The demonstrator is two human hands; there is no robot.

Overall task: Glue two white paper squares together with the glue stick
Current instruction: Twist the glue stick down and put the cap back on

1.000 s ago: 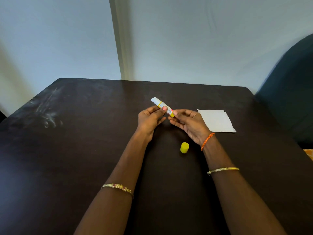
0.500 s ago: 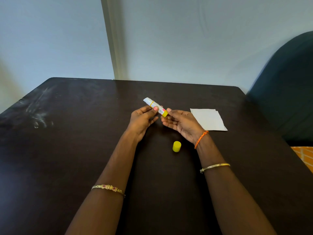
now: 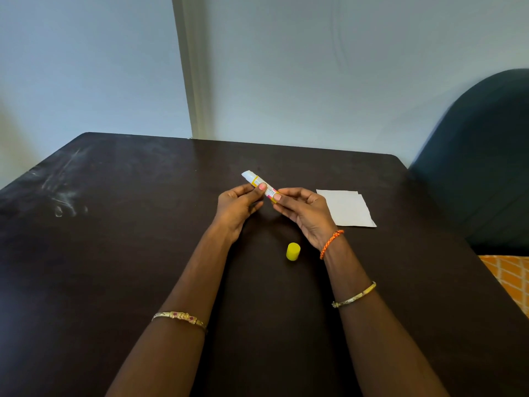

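An uncapped glue stick (image 3: 259,184), white with yellow bands, is held above the table's middle, its white tip pointing up and to the left. My left hand (image 3: 239,206) pinches its barrel between thumb and fingers. My right hand (image 3: 303,212) pinches the stick's lower yellow end. The yellow cap (image 3: 293,251) stands on the table just below my right hand. Two white paper squares (image 3: 347,207) lie stacked and slightly offset on the table to the right of my right hand.
The dark table (image 3: 114,253) has pale scuff marks at its left. A dark blue chair back (image 3: 481,156) stands at the right edge, with an orange patterned cloth (image 3: 509,277) below it. A wall is close behind the table.
Both hands keep their hold on the glue stick, and my right fingers have shifted slightly at its lower end. The cap and papers have not moved on the table.
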